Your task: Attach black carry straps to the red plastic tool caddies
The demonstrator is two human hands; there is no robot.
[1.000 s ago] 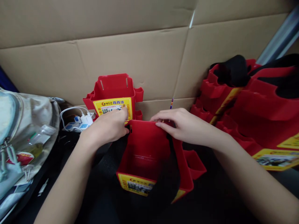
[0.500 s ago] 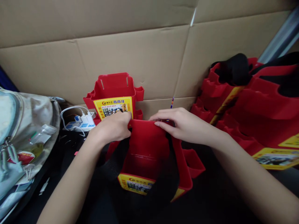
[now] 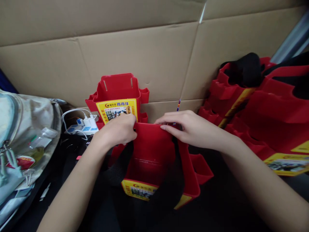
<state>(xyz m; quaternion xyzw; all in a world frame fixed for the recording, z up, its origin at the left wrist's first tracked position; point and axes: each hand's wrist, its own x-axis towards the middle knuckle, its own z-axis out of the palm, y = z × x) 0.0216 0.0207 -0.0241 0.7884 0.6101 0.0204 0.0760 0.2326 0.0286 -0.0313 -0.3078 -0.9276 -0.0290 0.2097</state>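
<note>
A red plastic tool box (image 3: 154,141) with a yellow label stands in front of me, its open top facing up toward me. My left hand (image 3: 119,129) is closed at the upper left corner of its back wall, where a black strap (image 3: 125,158) hangs down; its fingertips are partly hidden. My right hand (image 3: 187,127) pinches the top rim of that wall, thumb on the near side and fingers behind. A second strap length (image 3: 177,170) runs from beneath the right hand across the box's front. Behind my left hand stands another red tool box (image 3: 118,85) with slots and no strap showing.
Strapped red boxes (image 3: 272,112) are stacked at the right. At the left lie a pale backpack (image 3: 45,109) and a white power strip (image 3: 90,129) with plugs and cables. A cardboard wall (image 3: 135,58) closes off the back. A thin striped stick (image 3: 178,105) rises behind my right hand.
Both hands keep nearly the same hold on the box. The whole view has shifted very slightly; nothing has visibly been taken or let go.
</note>
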